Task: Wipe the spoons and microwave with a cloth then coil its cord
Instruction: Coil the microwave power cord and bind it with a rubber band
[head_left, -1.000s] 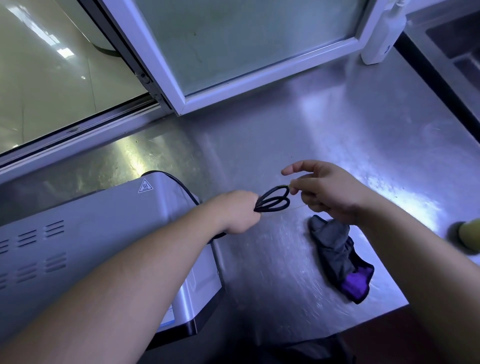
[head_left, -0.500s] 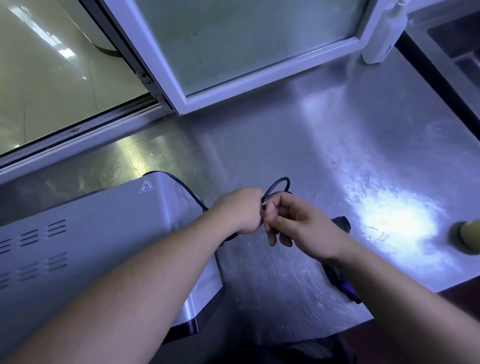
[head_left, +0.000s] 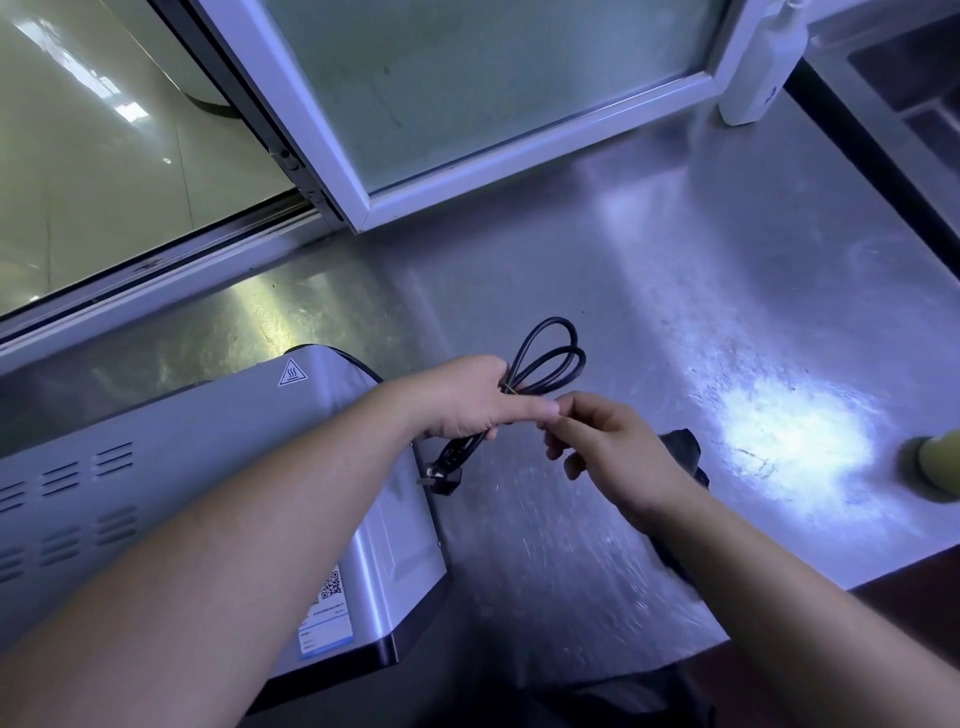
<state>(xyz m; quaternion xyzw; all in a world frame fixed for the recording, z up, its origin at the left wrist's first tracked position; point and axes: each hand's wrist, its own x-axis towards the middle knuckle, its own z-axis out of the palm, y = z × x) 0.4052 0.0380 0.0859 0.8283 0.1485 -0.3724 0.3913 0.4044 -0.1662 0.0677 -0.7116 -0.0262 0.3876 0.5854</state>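
- The left hand's (head_left: 467, 400) fingers are curled round the folded black cord (head_left: 550, 353); its loops stick out past the knuckles and its plug (head_left: 441, 475) hangs beneath.
- The right hand's (head_left: 618, 452) fingers are loosely curled, tips at the left forefinger; any pinch cannot be told.
- The microwave (head_left: 156, 493) stands beside the plug.
- A dark cloth (head_left: 680, 444) lies behind the right hand on the steel counter (head_left: 675, 291).

Cord (head_left: 550, 358): plain black. Microwave (head_left: 182, 431): silver-grey casing, rows of dark vent slots, black base edge. Label (head_left: 326, 618) on it: white, blue band, black QR square. Cloth (head_left: 683, 447): dark grey. Counter (head_left: 675, 291): brushed steel, finely scratched. Window frame (head_left: 519, 156): white.
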